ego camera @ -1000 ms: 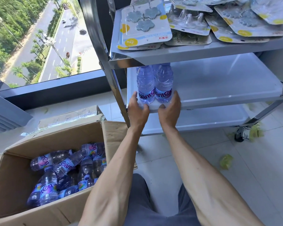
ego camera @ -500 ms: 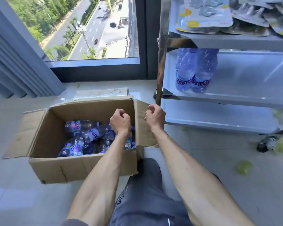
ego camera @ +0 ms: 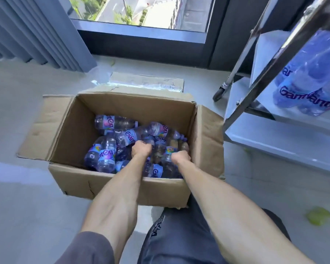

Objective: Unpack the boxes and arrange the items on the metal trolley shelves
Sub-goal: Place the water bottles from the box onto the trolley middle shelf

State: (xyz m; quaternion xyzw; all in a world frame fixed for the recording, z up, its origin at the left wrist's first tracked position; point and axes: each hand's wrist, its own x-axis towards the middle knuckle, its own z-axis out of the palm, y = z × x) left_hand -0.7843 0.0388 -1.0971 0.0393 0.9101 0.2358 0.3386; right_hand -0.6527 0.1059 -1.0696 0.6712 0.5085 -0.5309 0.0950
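A: Obs. — where are both hands?
B: Down in the open cardboard box [ego camera: 122,189] on the floor. Left hand [ego camera: 141,150] is curled around a bottle in the pile of water bottles [ego camera: 105,155]; right hand [ego camera: 180,157] likewise clamps one near the box's right wall.
A: Trolley?
B: The metal trolley [ego camera: 255,88] stands at right, just beside the box. Shelved bottles [ego camera: 301,86] stand upright on its middle shelf.
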